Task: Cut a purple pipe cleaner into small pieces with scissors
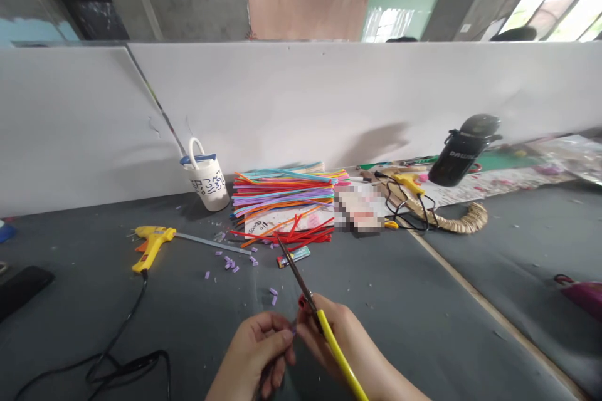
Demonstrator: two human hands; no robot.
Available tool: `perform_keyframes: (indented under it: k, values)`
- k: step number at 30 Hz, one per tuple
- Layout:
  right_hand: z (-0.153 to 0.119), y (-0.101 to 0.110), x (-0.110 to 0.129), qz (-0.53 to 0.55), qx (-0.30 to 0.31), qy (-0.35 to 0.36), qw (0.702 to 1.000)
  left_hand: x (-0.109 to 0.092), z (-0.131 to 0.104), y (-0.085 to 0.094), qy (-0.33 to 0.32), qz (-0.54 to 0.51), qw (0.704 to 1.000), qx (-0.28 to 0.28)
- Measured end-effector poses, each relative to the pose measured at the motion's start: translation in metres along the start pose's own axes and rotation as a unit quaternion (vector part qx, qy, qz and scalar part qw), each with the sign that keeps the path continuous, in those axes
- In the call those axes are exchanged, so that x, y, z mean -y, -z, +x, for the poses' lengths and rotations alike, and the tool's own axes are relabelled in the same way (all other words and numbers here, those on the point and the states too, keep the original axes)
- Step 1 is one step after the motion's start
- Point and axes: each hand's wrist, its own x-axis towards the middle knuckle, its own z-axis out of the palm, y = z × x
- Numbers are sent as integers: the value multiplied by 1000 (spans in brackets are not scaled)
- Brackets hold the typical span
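Many stems [285,193]: in coloured rows on the table [188,319], loose red ones at the near side.
Left hand [268,348]: fingers curled, thumb and forefinger nearly closed on a small purple piece [294,329], mostly hidden.
Right hand [332,329]: closed round the scissors [309,296], its fingertips close to the left hand's.
Scissors: blades together, tips over the red stems, yellow handle towards the bottom edge.
Bits [230,264]: purple, scattered between the stems and the hands.
Packet [301,254]: just beyond the bits, partly behind the blades.
Yellow glue gun [153,244]: on the left, black cord trailing, clear stick [214,243] beside it.
Cup [210,185]: white, by the wall [291,106].
Bottle [454,158]: black, tilted, at the right.
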Motion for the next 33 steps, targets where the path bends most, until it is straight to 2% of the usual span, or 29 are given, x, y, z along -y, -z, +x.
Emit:
perform_keyframes:
  k: [5, 9, 17, 22, 33]
  values:
    - [-4, 15, 4, -84, 65, -14, 994, -14, -6, 7, -80, -30, 993, -78]
    - [-8, 21, 6, -144, 110, -36, 983, -19, -10, 13, -123, -62, 988, -71]
    - [-7, 13, 10, -172, 128, -67, 974, -19, -10, 9, -125, -65, 988, -58]
    - [-7, 11, 13, -134, 151, -68, 977, -18, -8, 8, -130, -52, 986, -86]
    - [-5, 10, 14, -147, 165, -68, 973, -20, -11, 1, -148, -29, 980, -129]
